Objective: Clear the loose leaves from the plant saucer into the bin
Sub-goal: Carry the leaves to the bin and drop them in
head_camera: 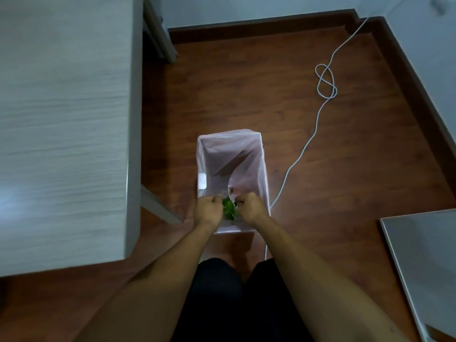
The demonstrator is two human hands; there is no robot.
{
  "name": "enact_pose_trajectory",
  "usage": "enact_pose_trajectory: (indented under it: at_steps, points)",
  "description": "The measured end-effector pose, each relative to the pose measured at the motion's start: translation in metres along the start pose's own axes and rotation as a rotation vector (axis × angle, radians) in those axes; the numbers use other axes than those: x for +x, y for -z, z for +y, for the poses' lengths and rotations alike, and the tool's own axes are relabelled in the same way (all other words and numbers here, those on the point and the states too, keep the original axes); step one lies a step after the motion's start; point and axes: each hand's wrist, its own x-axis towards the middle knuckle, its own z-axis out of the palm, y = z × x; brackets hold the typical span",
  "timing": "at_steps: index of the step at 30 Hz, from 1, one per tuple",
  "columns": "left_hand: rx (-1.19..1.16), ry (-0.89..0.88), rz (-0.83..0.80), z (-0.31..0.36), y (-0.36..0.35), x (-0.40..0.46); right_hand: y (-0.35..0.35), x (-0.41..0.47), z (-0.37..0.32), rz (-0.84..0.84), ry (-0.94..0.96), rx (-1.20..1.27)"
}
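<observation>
A rectangular bin lined with a pale pink bag stands on the wooden floor in front of me. Over its near end both my hands are held close together. My left hand and my right hand are curled with a clump of green leaves pressed between them. The leaves sit above the bin's opening. Some small dark bits lie inside the bag near my right hand. The plant saucer is not in view.
A light wood-grain table fills the left, its leg close to the bin. A white cable runs across the floor right of the bin. Another pale surface is at the right. My dark-clothed legs are below.
</observation>
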Motion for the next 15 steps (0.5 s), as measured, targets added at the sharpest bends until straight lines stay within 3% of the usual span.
enact_pose_trajectory:
  at_steps: [6,15]
  points:
    - [0.041,-0.054,0.033,-0.002,0.010,0.000,0.012,-0.015,-0.009,0.085,-0.081,0.029]
    - [0.119,-0.096,0.067,0.008,0.021,-0.012,0.038,-0.041,-0.019,0.186,-0.005,0.071]
